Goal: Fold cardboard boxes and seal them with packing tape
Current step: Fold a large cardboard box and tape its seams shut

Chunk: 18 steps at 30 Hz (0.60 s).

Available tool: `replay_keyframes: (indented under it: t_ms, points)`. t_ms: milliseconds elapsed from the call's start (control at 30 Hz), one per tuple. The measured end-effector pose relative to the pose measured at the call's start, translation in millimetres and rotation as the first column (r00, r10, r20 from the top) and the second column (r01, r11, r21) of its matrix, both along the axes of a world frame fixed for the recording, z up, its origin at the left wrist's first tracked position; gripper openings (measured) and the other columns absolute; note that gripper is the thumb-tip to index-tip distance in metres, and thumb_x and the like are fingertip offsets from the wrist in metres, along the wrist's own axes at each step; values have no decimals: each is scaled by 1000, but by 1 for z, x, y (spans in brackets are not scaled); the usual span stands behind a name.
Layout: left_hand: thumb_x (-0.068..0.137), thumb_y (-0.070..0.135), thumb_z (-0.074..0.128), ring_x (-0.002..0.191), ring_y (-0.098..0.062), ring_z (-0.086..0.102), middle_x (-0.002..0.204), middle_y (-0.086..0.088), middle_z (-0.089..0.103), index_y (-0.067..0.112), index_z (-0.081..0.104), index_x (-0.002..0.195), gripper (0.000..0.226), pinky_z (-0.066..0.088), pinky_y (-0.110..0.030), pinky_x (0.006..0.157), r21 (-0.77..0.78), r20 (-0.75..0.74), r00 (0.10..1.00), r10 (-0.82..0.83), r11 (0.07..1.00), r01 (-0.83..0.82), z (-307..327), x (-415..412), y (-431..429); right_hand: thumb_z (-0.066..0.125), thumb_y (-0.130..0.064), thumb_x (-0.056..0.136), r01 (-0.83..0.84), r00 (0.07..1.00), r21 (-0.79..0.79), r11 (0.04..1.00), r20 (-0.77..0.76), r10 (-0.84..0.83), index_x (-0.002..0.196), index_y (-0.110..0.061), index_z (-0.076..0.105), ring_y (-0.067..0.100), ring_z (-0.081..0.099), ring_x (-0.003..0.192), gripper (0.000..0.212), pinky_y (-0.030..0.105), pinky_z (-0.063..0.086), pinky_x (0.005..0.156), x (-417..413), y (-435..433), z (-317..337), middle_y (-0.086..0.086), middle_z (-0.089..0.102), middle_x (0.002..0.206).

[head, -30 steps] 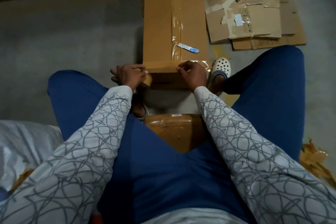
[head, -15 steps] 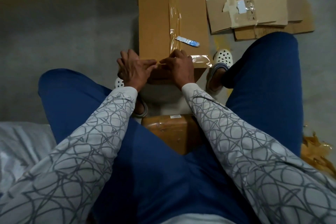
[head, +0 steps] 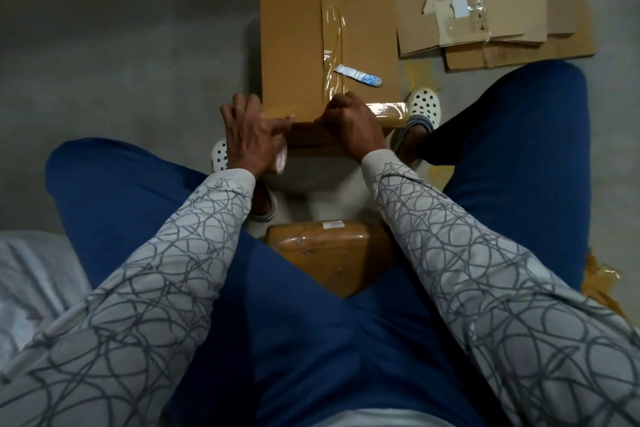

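— Two hands at the near end of the cardboard box point(head: 294, 28)?

— Yes. Box lying long on the floor point(head: 138, 80), between the spotted shoes point(head: 424, 104), running away from the knees. Taped down the middle with a long strip point(head: 332, 10). At this step, by the look of it, laying a cross strip point(head: 386, 111) along the near top edge.

— Left hand point(head: 254, 135)?

— At the left near corner, curled around the roll of tape point(head: 281, 159), with only the rim of the roll visible under the palm. Two fingertips stretched to the right along the edge.

— Right hand point(head: 349, 128)?

— Near the middle of the same edge, knuckles up, fingers curled down onto the cross strip, holding it against the cardboard. Shiny part of the strip flat to the right of this hand.

— How to do it well?

— Keep the roll low and the tape tight, without twisting. Slide the right fingertips slowly toward the left corner, pushing the air out. Probably easy to trap a wrinkle, like those in the long strip. Fold the loose width over the edge, onto the end face. Cut only after pressing the corner firmly. Mind also the small blue-and-white object point(head: 358, 74) on top of the box, just beyond the right hand. Hard to say what exactly; better left alone.
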State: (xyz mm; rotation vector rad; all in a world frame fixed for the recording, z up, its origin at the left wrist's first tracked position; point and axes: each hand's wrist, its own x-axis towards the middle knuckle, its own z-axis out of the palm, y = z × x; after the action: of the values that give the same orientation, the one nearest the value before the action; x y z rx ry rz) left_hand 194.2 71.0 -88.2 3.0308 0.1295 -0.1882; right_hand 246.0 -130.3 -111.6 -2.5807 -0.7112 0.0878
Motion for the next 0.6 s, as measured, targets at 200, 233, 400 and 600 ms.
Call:
replay_keyframes:
  t_ms: [200, 233, 400, 600]
  points:
    - [89, 44, 72, 110, -37, 44, 108, -11, 53, 38, 77, 108, 21, 31, -46, 92, -42, 65, 992, 113, 993, -110, 0, -3, 16, 79, -6, 81, 161, 987, 29, 986, -7, -161, 87, -9, 80, 32, 63, 89, 7, 39, 53, 71, 8, -61, 2, 12, 68, 95]
    - [89, 43, 72, 110, -38, 45, 108, -11, 54, 37, 78, 108, 21, 32, -47, 92, -43, 74, 991, 112, 993, -109, 1, -3, 18, 78, -3, 81, 205, 978, 15, 979, -26, -205, 85, -8, 80, 32, 64, 87, 7, 39, 54, 71, 8, -71, 2, 13, 68, 93]
    - [92, 33, 70, 111, -41, 45, 108, -17, 57, 30, 78, 111, 21, 34, -47, 92, -57, 114, 973, 203, 979, -197, -3, -10, 19, 70, 4, 79, 654, 724, -71, 753, -229, -651, 87, -14, 80, 32, 66, 98, 22, 32, 52, 89, 3, -111, 5, 13, 70, 104]
    - [91, 28, 63, 118, -43, 43, 110, -20, 57, 24, 79, 109, 24, 34, -49, 97, -172, 112, 849, 517, 851, -495, -10, -16, 27, 83, -4, 76, 959, 255, 262, 110, -618, -744, 85, -15, 80, 14, 71, 81, 14, 13, 57, 68, 1, -108, 17, 0, 77, 87]
